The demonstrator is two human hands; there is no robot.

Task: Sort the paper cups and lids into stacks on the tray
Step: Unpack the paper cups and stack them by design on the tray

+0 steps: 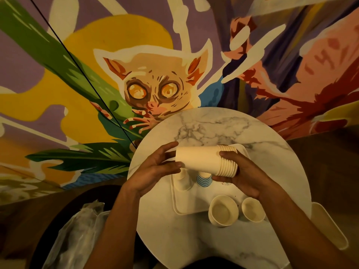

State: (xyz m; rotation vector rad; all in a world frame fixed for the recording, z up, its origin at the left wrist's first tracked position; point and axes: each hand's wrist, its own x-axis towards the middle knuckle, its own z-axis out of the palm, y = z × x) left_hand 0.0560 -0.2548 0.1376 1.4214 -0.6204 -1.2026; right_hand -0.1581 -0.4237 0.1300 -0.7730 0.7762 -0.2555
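A stack of several plain paper cups (202, 159) lies sideways in the air above the white tray (175, 202), rims pointing right. My right hand (240, 175) grips the rim end of the stack. My left hand (157, 167) touches the bottom end with spread fingers. On the tray under the stack stand a white cup stack (181, 180) and a blue-striped cup (203, 179), both partly hidden. Two open cups, a large one (223, 211) and a smaller one (252, 209), stand at the tray's near edge.
The tray rests on a round marble table (213, 125). A second white tray (330, 226) sticks out past the table's right edge. Clear plastic wrapping (81, 230) lies on a dark seat at lower left. A painted mural wall stands behind.
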